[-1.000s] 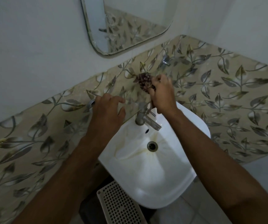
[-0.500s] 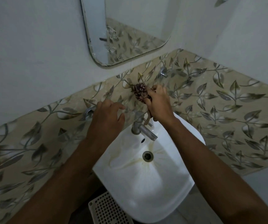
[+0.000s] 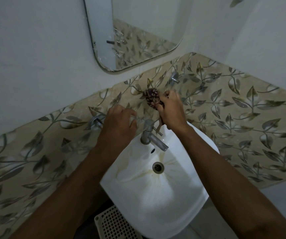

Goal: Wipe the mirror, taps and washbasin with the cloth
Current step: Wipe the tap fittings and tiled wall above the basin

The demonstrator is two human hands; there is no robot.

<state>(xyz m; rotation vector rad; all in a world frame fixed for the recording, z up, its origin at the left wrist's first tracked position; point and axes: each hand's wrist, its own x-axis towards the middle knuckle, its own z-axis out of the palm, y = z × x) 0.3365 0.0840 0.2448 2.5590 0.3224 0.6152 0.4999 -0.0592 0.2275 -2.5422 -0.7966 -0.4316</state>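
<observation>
My right hand [image 3: 170,109] grips a bunched brown patterned cloth [image 3: 151,98] just above and behind the chrome basin tap [image 3: 151,137]; a strip of the cloth hangs down beside the tap. My left hand [image 3: 119,125] hovers left of the tap with fingers loosely curled, holding nothing. The white washbasin [image 3: 157,195] below has yellowish stains around its drain [image 3: 158,167]. The mirror [image 3: 138,31] hangs on the wall above. A wall tap [image 3: 95,122] sits left of my left hand, and another wall tap [image 3: 174,77] sits above my right hand.
Leaf-patterned tiles [image 3: 242,118] cover the lower walls, which meet in a corner behind the basin. A white perforated plastic basket [image 3: 114,225] stands on the floor under the basin's left side. The floor at lower right is pale tile.
The view has tilted up, showing more of the mirror. My right hand with the cloth and my left hand stay near the basin tap, barely shifted.
</observation>
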